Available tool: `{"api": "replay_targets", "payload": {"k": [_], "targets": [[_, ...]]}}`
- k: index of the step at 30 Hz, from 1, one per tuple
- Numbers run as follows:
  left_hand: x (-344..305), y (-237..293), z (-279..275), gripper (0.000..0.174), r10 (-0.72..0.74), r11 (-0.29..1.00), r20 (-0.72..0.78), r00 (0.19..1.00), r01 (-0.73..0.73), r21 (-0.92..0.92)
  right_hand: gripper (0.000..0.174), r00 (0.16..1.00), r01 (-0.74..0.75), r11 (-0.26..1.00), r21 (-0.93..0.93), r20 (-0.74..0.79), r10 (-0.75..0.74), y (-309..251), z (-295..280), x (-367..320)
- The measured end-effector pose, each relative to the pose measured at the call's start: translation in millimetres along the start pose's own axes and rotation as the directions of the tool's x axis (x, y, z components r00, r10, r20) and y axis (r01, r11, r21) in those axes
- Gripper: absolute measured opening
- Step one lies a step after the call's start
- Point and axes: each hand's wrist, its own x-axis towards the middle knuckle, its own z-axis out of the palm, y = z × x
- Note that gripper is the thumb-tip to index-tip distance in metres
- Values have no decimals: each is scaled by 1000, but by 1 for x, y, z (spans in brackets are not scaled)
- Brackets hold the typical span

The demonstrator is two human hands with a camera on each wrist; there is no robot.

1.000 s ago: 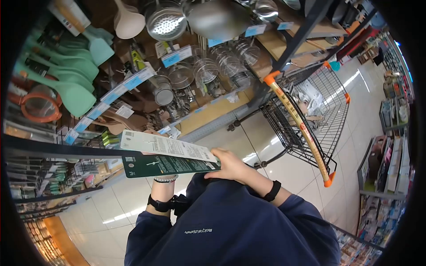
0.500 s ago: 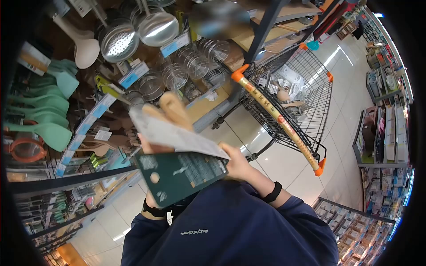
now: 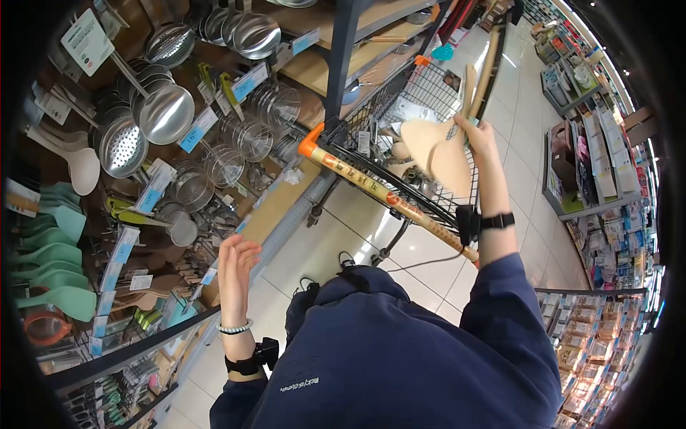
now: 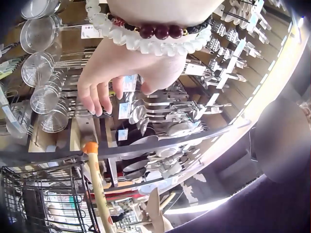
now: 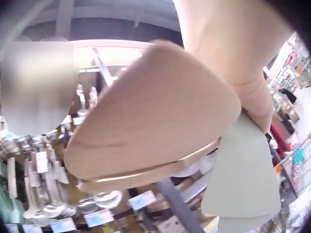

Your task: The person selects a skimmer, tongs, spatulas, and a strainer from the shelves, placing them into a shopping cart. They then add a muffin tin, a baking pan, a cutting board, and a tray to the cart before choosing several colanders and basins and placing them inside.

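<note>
Wooden spatulas (image 3: 451, 163) had moved over the cart (image 3: 400, 205), gripped by the right hand (image 3: 479, 136); the empty left hand (image 3: 236, 270), fingers loosely bent, hung near the shelf edge (image 3: 284, 206), beside open floor (image 3: 319, 254).

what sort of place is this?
Looks like a shop's kitchenware aisle: a black wire shopping cart with a yellow handle bar, rows of hanging utensils such as shiny round metal ladles, and blue-and-white rectangular price labels along the shelving.

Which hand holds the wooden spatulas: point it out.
The right hand, the one by the shopping cart. It grips the wooden spatulas, whereas the left hand, on the other side, holds nothing.
</note>
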Motion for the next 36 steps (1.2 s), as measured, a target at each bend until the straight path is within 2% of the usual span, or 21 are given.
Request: {"api": "replay_targets", "payload": {"k": [2,3,5,6,8,10,11,12,13,14,15,16,17,20,22,24,26,28,30,33,36], "targets": [[0,-6,-5,34,-48,998,22,999,47,43,40,988,-152,982,111,11,152,27,-6,31],[-2,-6,-5,34,-46,998,23,999,45,38,40,989,-148,983,109,10,148,43,-4,45],[-4,-5,-5,32,-64,994,-5,998,65,88,43,904,-323,946,31,-284,318,76,3,71],[-4,-5,-6,32,-62,995,-12,998,63,83,51,920,-360,922,-145,-219,325,94,-4,85],[-7,-6,-11,28,-68,994,-29,997,70,79,52,871,-479,803,-354,-309,383,83,5,71],[-10,-8,-16,28,-88,988,-66,994,95,118,49,840,-531,808,-256,-281,464,107,0,78],[-10,-10,-20,27,-105,980,-89,991,118,160,45,873,-460,872,-169,-265,409,166,-12,113],[-10,-12,-23,27,-98,980,-116,988,116,162,47,932,-320,925,-203,-240,270,180,-12,113],[-10,-16,-25,27,-105,976,-104,989,123,182,60,978,-200,886,-419,-146,151,189,-23,123],[-10,-22,-27,27,-119,970,-90,989,135,203,74,990,-137,757,-638,-70,120,175,-27,127],[-7,-29,-30,27,-134,966,-83,988,148,210,67,993,-104,704,-703,-116,30,162,-23,121],[-4,-33,-31,27,-139,964,-98,985,157,216,63,997,26,739,-673,-34,-67,163,-25,126],[-1,-36,-29,26,-148,948,-71,986,162,275,59,992,112,802,-587,112,-56,143,-20,115],[14,-50,-25,27,-190,919,-20,982,185,348,52,881,203,862,-465,471,46,22,15,14],[24,-57,-15,27,-189,921,86,978,146,362,57,777,461,667,-585,629,15,-10,36,-61],[36,-65,-8,27,-216,922,97,972,170,348,61,772,511,691,-512,627,-107,-11,60,-137],[48,-80,-3,27,-238,927,150,960,179,329,61,809,573,520,-634,541,-232,27,73,-175],[60,-92,4,27,-248,915,181,952,168,368,47,904,427,532,-731,321,-284,50,77,-181],[76,-102,11,26,-254,898,210,944,150,413,38,840,508,392,-767,340,-423,60,75,-179],[103,-119,20,28,-283,860,251,926,130,493,34,845,492,428,-758,299,-442,62,75,-170],[145,-146,23,31,-207,790,196,958,46,611,29,816,523,438,-731,280,-506,61,75,-157]]}}
